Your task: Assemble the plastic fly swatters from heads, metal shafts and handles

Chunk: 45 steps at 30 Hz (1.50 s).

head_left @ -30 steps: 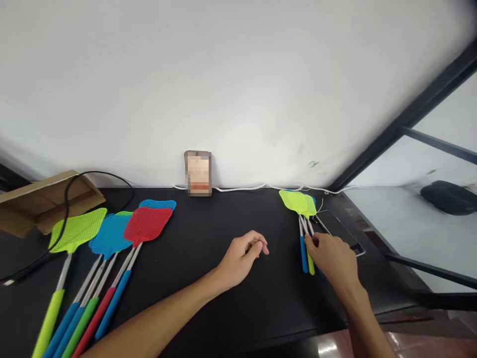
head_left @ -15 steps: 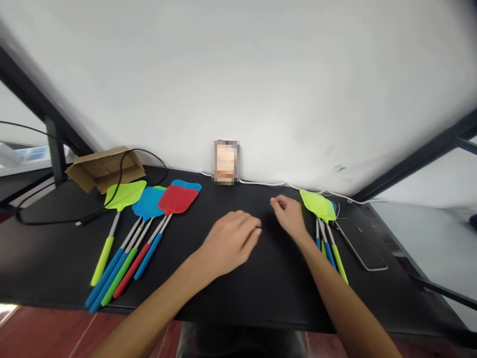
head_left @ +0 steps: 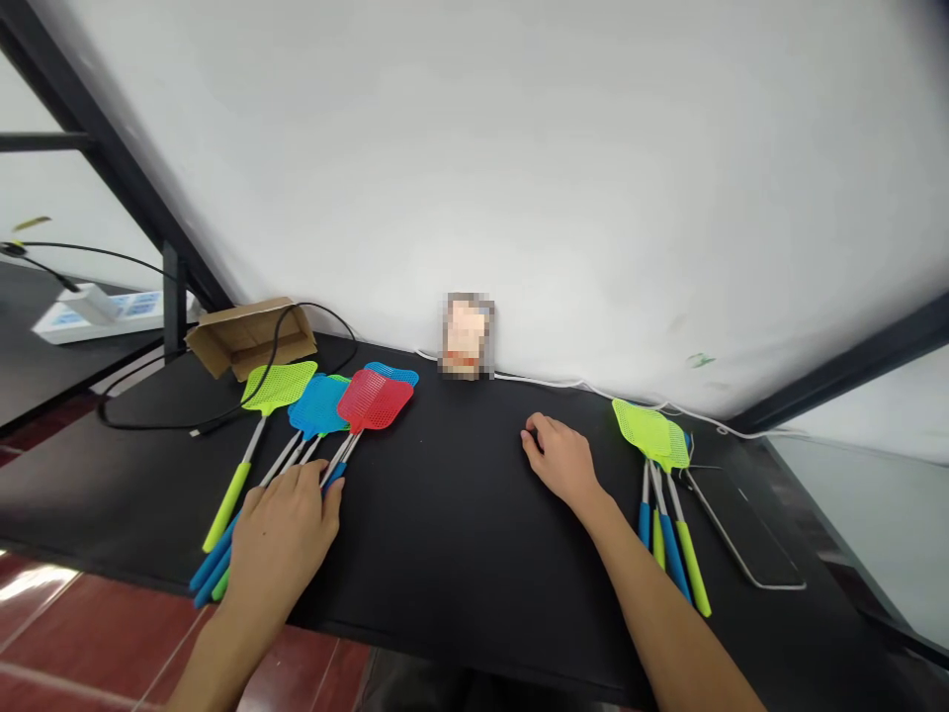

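Note:
My left hand (head_left: 286, 524) lies over a group of fly swatters on the left, its fingers curled around the handle area below a red fly swatter (head_left: 375, 399). It hides the red handle. A blue handle (head_left: 335, 475) shows between thumb and forefinger. Beside these are a blue fly swatter (head_left: 318, 403) and a yellow-green fly swatter (head_left: 280, 386). My right hand (head_left: 561, 458) rests at the middle right of the black table, loosely curled, thumb a little apart, with nothing in it. To its right lies another bunch of fly swatters (head_left: 652, 435) with yellow-green heads on top.
An open cardboard box (head_left: 252, 336) and a black cable (head_left: 185, 425) lie at the back left. A blurred-out small item (head_left: 466, 336) leans on the wall. A phone (head_left: 745, 524) lies at the right. A white power strip (head_left: 111, 314) is at the far left.
My left hand has moved left from the table's middle onto the swatter handles. My right hand stays near its place, slightly lower in view. The camera has shifted a little to the left.

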Each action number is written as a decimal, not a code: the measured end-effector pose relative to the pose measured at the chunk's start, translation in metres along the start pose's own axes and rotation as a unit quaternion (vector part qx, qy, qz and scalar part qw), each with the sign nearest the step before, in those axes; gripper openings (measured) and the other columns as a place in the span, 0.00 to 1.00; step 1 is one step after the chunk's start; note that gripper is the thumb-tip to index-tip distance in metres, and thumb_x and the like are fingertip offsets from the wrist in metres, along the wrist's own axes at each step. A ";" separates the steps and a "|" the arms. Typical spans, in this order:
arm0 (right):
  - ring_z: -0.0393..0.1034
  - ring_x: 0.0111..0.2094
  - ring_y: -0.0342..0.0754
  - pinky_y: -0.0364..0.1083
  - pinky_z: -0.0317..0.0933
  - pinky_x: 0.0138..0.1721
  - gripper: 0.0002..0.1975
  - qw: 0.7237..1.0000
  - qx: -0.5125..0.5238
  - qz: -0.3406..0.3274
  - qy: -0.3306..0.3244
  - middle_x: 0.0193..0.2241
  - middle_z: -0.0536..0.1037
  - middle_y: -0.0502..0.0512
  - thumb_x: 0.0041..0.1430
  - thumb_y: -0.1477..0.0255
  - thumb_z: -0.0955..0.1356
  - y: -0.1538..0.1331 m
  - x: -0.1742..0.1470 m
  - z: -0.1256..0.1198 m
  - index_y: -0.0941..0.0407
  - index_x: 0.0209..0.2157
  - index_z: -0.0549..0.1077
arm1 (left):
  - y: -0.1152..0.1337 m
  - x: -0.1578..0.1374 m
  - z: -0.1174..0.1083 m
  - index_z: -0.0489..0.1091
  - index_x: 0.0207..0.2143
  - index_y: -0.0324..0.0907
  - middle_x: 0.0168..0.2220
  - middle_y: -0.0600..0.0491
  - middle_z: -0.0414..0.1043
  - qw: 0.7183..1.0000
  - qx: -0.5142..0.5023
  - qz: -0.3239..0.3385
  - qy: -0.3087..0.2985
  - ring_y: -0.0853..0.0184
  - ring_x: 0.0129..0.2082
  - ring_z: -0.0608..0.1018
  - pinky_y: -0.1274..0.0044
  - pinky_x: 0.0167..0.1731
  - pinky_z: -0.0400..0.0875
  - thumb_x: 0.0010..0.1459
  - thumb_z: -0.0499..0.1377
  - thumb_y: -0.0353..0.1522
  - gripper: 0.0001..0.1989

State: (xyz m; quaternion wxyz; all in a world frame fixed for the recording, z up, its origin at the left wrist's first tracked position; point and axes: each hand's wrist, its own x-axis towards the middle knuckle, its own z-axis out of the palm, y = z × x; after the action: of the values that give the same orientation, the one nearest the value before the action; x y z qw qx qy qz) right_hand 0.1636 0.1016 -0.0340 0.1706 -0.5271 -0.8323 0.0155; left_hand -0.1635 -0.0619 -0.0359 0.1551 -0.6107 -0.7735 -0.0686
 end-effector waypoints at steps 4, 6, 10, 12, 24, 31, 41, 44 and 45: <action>0.71 0.35 0.48 0.45 0.50 0.32 0.07 1.000 0.004 -0.001 -0.004 0.35 0.78 0.53 0.69 0.69 0.61 0.001 -0.001 -0.001 0.53 0.40 0.69 | 0.004 0.002 0.000 0.70 0.44 0.38 0.40 0.42 0.79 1.000 -0.015 -0.010 -0.011 0.51 0.37 0.79 0.65 0.40 0.64 0.69 0.46 0.40 0.18; 0.70 0.35 0.48 0.45 0.51 0.32 0.06 1.000 0.008 -0.001 -0.005 0.35 0.77 0.53 0.69 0.69 0.62 0.002 -0.001 -0.002 0.53 0.40 0.69 | 0.002 0.000 -0.002 0.70 0.43 0.39 0.39 0.43 0.79 0.999 -0.034 -0.015 -0.005 0.51 0.36 0.79 0.65 0.39 0.65 0.69 0.46 0.41 0.18; 0.71 0.35 0.47 0.45 0.52 0.33 0.05 1.000 0.021 0.000 -0.002 0.34 0.77 0.52 0.69 0.70 0.62 0.004 -0.001 -0.003 0.53 0.41 0.69 | 0.000 -0.006 -0.021 0.69 0.40 0.43 0.37 0.45 0.78 0.992 -0.109 -0.059 0.030 0.53 0.37 0.79 0.69 0.35 0.65 0.69 0.46 0.40 0.15; 0.70 0.34 0.47 0.44 0.53 0.33 0.05 1.000 0.028 0.002 -0.001 0.34 0.77 0.52 0.68 0.70 0.62 0.003 -0.001 -0.003 0.53 0.40 0.69 | 0.010 -0.006 -0.038 0.69 0.41 0.44 0.34 0.48 0.77 0.977 -0.187 -0.091 0.043 0.55 0.34 0.79 0.71 0.31 0.65 0.68 0.48 0.42 0.14; 0.73 0.37 0.49 0.43 0.58 0.35 0.08 0.995 0.099 -0.010 -0.008 0.37 0.79 0.54 0.61 0.75 0.64 0.014 -0.006 -0.003 0.54 0.42 0.71 | 0.226 0.065 -0.012 0.65 0.38 0.42 0.20 0.57 0.72 0.659 -0.720 0.071 -0.204 0.73 0.17 0.68 0.81 0.21 0.61 0.68 0.52 0.43 0.14; 0.72 0.34 0.50 0.44 0.57 0.34 0.09 0.991 0.133 0.020 -0.001 0.34 0.77 0.55 0.64 0.77 0.60 0.023 -0.004 -0.001 0.55 0.37 0.70 | 0.256 0.086 0.006 0.64 0.37 0.42 0.20 0.58 0.70 0.594 -0.781 -0.063 -0.180 0.75 0.14 0.64 0.82 0.16 0.56 0.66 0.53 0.47 0.17; 0.73 0.37 0.51 0.46 0.59 0.37 0.11 0.987 0.159 0.026 -0.003 0.36 0.78 0.55 0.65 0.78 0.61 0.024 -0.009 -0.001 0.56 0.45 0.71 | 0.253 0.086 0.002 0.68 0.44 0.41 0.21 0.58 0.70 0.582 -0.778 -0.058 -0.228 0.74 0.17 0.66 0.82 0.20 0.60 0.68 0.52 0.47 0.19; 0.72 0.35 0.51 0.46 0.59 0.35 0.10 0.987 0.161 0.025 0.000 0.34 0.77 0.56 0.64 0.79 0.61 0.024 -0.010 0.001 0.56 0.43 0.71 | 0.252 0.086 0.001 0.67 0.46 0.41 0.21 0.59 0.70 0.581 -0.775 -0.055 -0.243 0.75 0.16 0.65 0.82 0.19 0.58 0.68 0.51 0.47 0.18; 0.71 0.34 0.51 0.46 0.59 0.35 0.10 0.986 0.162 0.026 -0.002 0.33 0.77 0.55 0.63 0.79 0.61 0.025 -0.010 0.001 0.56 0.42 0.71 | 0.252 0.086 0.001 0.67 0.45 0.41 0.21 0.59 0.69 0.585 -0.772 -0.050 -0.245 0.75 0.16 0.64 0.82 0.19 0.58 0.68 0.52 0.46 0.18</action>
State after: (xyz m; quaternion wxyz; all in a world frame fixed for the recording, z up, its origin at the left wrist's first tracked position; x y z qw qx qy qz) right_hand 0.1890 0.1038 -0.0428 0.2516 -0.5141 -0.8050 0.1561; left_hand 0.0621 0.0798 -0.0304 -0.5737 -0.4550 -0.4678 -0.4951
